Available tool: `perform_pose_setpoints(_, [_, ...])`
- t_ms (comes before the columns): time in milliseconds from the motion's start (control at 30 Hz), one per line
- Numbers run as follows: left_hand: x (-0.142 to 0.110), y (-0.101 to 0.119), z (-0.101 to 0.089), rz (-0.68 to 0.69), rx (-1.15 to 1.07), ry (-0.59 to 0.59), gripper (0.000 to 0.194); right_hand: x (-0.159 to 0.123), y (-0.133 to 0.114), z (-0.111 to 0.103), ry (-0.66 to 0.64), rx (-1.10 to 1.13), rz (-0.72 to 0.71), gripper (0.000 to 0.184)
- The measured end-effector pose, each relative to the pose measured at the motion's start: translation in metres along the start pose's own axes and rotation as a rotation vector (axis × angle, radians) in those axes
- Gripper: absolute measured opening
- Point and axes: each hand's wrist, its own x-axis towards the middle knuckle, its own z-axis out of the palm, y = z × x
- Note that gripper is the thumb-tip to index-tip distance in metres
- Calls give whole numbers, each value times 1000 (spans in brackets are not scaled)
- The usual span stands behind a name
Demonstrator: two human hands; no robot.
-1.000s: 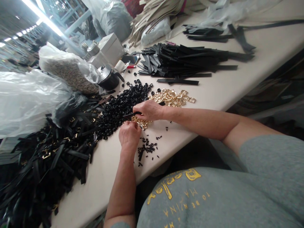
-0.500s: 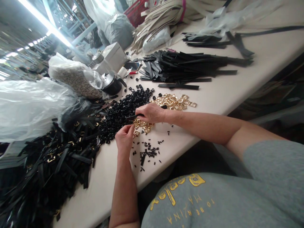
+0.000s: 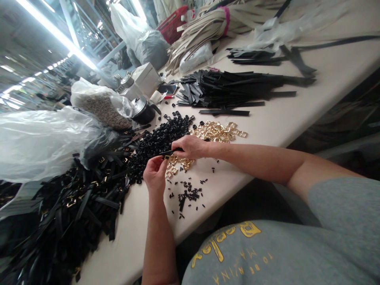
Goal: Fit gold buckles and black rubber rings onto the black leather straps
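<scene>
A small gold buckle (image 3: pixel 167 157) is pinched between the thumb and finger of my left hand (image 3: pixel 155 171). My right hand (image 3: pixel 191 146) is closed round a thin black strap (image 3: pixel 166 152), whose tip reaches over toward the buckle; whether they touch I cannot tell. Behind both hands spreads a heap of black loops (image 3: pixel 157 138). Loose gold buckles (image 3: pixel 221 131) lie beyond my right wrist, and more lie beneath that hand. Short black offcuts (image 3: pixel 190 193) are scattered on the pale table (image 3: pixel 225 178) nearer my body.
A pile of black straps with buckles (image 3: pixel 74 209) covers the left side. Loose black straps (image 3: pixel 231 87) lie at the back, near beige straps (image 3: pixel 202 27). A black lidded pot (image 3: pixel 143 111), a filled plastic bag (image 3: pixel 101 103) and a phone (image 3: pixel 168 89) stand or lie farther back.
The buckle in my left hand now shows clearly, and the strap tip lies close to it. The whole view has shifted slightly, with things appearing a bit lower.
</scene>
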Motion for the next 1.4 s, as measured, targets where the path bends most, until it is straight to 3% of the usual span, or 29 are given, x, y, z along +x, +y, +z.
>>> perform_pose_setpoints(133, [-2,-3,2,136,105,29,28,0,2,1,34,9,33,22])
perform_pose_setpoints(267, [0,-3,4,64,-151,22,35,4,5,4,32,206,34,21])
perform_pose_setpoints(400, [0,0,10,18,-210,16,33,7,5,7,14,437,58,21])
perform_pose_setpoints(567, [-6,4,17,75,-260,35,30,6,4,7,-69,508,91,20])
perform_pose_setpoints(667, [-6,2,17,-3,-348,16,31,5,5,8,-49,526,18,17])
perform_pose_setpoints(767, [-2,-3,13,-179,-482,-20,37,5,7,10,24,469,-146,17])
perform_pose_setpoints(900, [2,-5,7,-397,-572,-153,41,2,7,10,94,267,-342,16])
perform_pose_setpoints(1100, [1,1,2,-604,-711,-306,38,-3,3,5,98,131,-425,21])
perform_pose_setpoints(1233, [1,2,3,-630,-733,-318,35,-3,4,5,95,68,-445,23])
perform_pose_setpoints(1400, [2,3,4,-489,-659,-199,40,0,7,9,112,92,-411,24])
